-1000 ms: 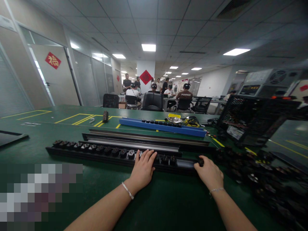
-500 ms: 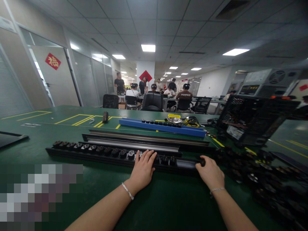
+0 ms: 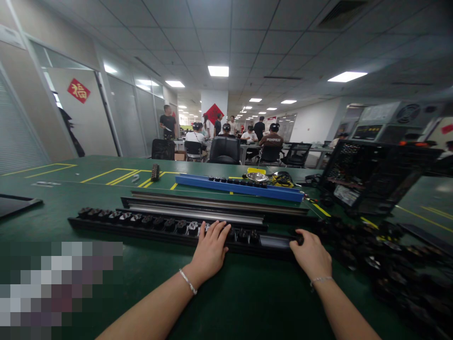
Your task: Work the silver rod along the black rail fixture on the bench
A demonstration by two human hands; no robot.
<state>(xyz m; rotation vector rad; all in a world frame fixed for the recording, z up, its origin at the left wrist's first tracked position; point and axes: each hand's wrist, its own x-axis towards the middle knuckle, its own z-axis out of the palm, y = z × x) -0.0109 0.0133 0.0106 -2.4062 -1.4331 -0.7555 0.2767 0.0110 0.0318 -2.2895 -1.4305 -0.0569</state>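
Note:
A long black power track rail (image 3: 134,231) lies across the table in front of me, with a row of small black socket modules (image 3: 158,222) seated along its channel. My left hand (image 3: 211,250) rests palm down over the row toward its right part, fingers spread, covering some modules. At the rail's right end, my right hand (image 3: 312,252) pinches a black socket module (image 3: 299,240) between thumb and fingers; most of it is hidden. Between that module and the row, a bare grey stretch of channel (image 3: 274,241) shows.
Behind the rail lie more dark rails (image 3: 212,203) and a blue rail (image 3: 240,186) with black modules. A heap of black modules (image 3: 375,259) spreads at the right, below an open computer case (image 3: 371,174). A metal dish (image 3: 256,177) stands farther back. People sit beyond the table.
My right hand has shifted very slightly right with the module in its fingers. My left hand stays on the row. In the background, standing people have moved.

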